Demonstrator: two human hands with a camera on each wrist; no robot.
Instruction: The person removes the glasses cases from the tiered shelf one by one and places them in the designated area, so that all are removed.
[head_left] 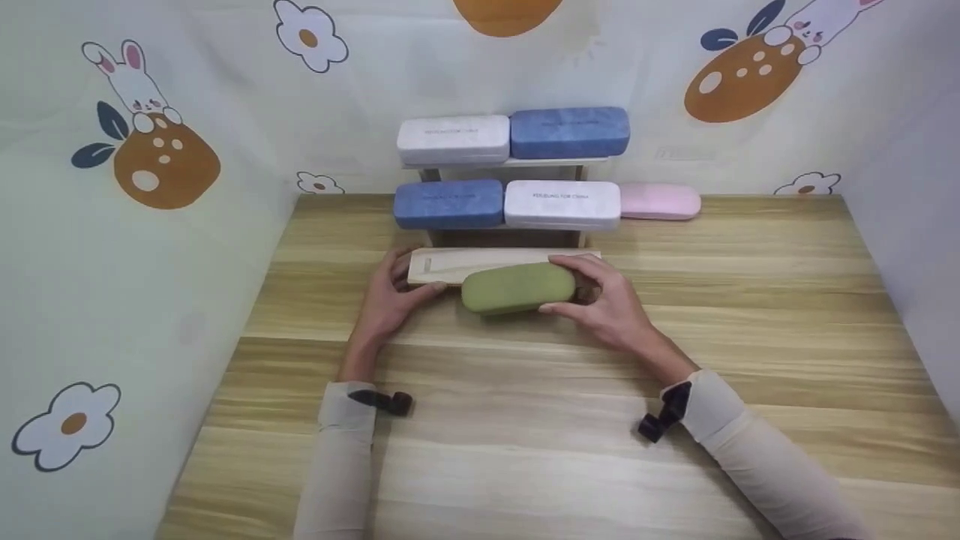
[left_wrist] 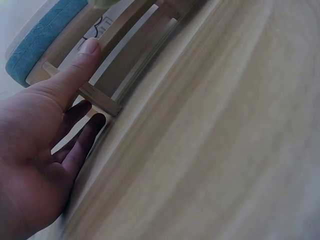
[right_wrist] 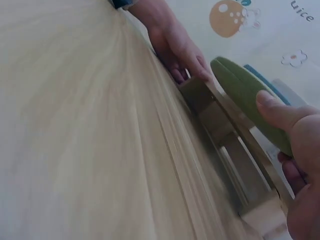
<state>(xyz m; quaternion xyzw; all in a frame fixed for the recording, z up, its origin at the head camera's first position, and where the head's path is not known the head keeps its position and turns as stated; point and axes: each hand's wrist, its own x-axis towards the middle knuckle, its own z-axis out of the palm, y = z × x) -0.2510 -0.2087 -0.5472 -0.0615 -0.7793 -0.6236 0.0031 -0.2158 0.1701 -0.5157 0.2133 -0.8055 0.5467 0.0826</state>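
A green glasses case is held by its right end in my right hand, thumb on the near side and fingers on the far side. It tilts slightly and overlaps the front step of a tiered wooden rack. In the right wrist view, the green case appears above that step's edge. My left hand grips the step's left end. The left wrist view shows its thumb along the wood, with the other fingers beside the rack's leg.
Upper tiers carry blue cases and white cases. A pink case sits at the right of the middle row. The wood-grain table meets a printed backdrop behind and at the sides.
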